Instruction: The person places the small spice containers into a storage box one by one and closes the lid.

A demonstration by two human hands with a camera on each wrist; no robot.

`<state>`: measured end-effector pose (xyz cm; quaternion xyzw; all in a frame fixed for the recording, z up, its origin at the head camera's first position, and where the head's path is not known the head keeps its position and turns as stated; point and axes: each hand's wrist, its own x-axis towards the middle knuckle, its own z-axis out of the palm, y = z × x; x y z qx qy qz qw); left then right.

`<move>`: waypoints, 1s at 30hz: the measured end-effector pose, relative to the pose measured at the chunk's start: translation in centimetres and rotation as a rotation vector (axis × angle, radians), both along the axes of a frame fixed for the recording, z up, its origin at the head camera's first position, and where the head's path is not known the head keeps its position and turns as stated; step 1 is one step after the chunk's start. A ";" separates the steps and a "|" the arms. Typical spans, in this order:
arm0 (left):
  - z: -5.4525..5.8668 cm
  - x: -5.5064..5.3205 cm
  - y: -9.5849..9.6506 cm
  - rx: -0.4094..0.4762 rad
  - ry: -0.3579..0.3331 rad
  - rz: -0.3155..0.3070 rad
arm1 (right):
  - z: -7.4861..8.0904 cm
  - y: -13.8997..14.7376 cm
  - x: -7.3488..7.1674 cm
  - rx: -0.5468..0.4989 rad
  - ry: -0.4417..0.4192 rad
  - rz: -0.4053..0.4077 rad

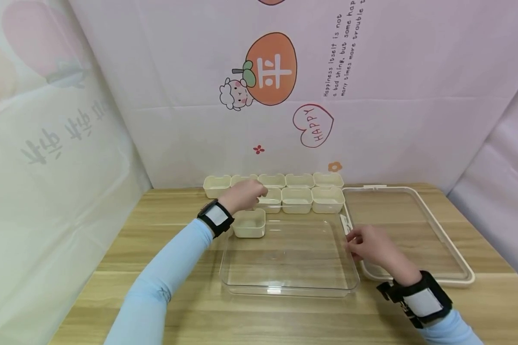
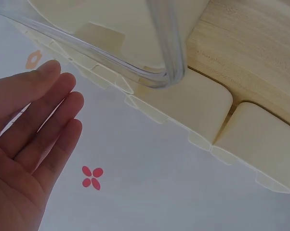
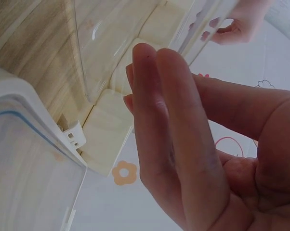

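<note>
A clear plastic box [image 1: 285, 258] sits on the table, its back rim overlapping a group of small cream bins [image 1: 297, 201]. One cream bin [image 1: 249, 230] is at its back left. My left hand [image 1: 244, 195] hovers over that corner; in the left wrist view its loose fingers [image 2: 63, 108] hold nothing beside the clear box corner [image 2: 169, 77]. At the right side wall, my right hand [image 1: 373, 247] pinches the box's edge with bent fingers. Close up in the right wrist view, the right hand's fingers [image 3: 183, 125] hide the thumb's tip and the grip itself.
Flat on the table at the right lies a clear lid [image 1: 406, 230] with a white rim, right against the box side. The bins stand in two rows along the printed cloth backdrop [image 1: 198, 120]. Wooden tabletop [image 1: 241, 318] shows in front of the box.
</note>
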<state>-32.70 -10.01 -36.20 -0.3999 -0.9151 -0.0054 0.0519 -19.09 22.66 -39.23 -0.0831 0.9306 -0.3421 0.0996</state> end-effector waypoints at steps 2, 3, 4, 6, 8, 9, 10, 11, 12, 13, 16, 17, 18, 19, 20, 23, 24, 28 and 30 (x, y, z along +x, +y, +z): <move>0.0 -0.3 0.2 -0.004 -0.002 -0.011 | 0.0 0.0 0.0 -0.001 0.001 0.000; 0.0 -0.4 0.3 -0.008 0.001 -0.015 | 0.0 0.0 -0.1 -0.004 -0.001 -0.001; 0.0 -0.6 0.4 -0.010 -0.001 -0.020 | 0.0 0.1 -0.1 -0.006 0.002 0.003; -0.1 -0.8 0.6 -0.018 0.012 -0.028 | 0.1 0.1 -0.1 -0.013 -0.002 0.001; -0.2 -1.0 0.7 -0.031 0.012 -0.029 | 0.1 0.1 -0.1 -0.013 -0.005 0.000; -0.2 -1.1 0.8 -0.039 0.010 -0.028 | 0.1 0.1 -0.1 -0.013 -0.005 0.000; -0.2 -1.2 0.9 -0.050 0.003 -0.025 | 0.1 0.1 -0.1 -0.013 -0.007 0.000; -0.3 -1.3 0.9 -0.062 -0.002 -0.022 | 0.1 0.0 -0.1 -0.014 -0.011 -0.004; -0.3 -1.3 1.0 -0.074 -0.013 -0.018 | 0.0 0.0 -0.1 -0.010 -0.010 -0.004; -0.3 -1.3 1.1 -0.090 -0.027 -0.011 | 0.0 0.0 -0.1 -0.008 -0.010 -0.004; -0.2 -1.3 1.2 -0.124 -0.059 0.008 | 0.0 0.0 -0.1 -0.009 -0.009 -0.007; -0.1 -1.3 1.2 -0.132 -0.064 0.011 | 0.0 0.0 -0.1 -0.010 -0.009 -0.007; -0.1 -1.3 1.2 -0.137 -0.071 0.014 | 0.0 0.0 -0.1 -0.010 -0.009 -0.007; -0.1 -1.3 1.2 -0.141 -0.077 0.016 | 0.0 0.0 0.0 -0.011 -0.010 -0.006; -0.1 -1.3 1.1 -0.140 -0.082 0.017 | 0.0 0.0 0.0 -0.012 -0.011 -0.008; -0.3 -1.4 1.0 -0.134 -0.086 0.010 | 0.1 0.0 0.0 -0.014 -0.013 -0.005; -0.3 -1.4 0.9 -0.126 -0.090 0.006 | 0.1 0.1 0.0 -0.015 -0.010 -0.002; -0.5 -1.7 0.8 -0.109 -0.097 0.001 | 0.1 0.1 0.0 -0.026 -0.001 0.003; -0.6 -1.7 0.7 -0.103 -0.099 0.002 | 0.1 0.2 0.0 -0.029 0.003 0.005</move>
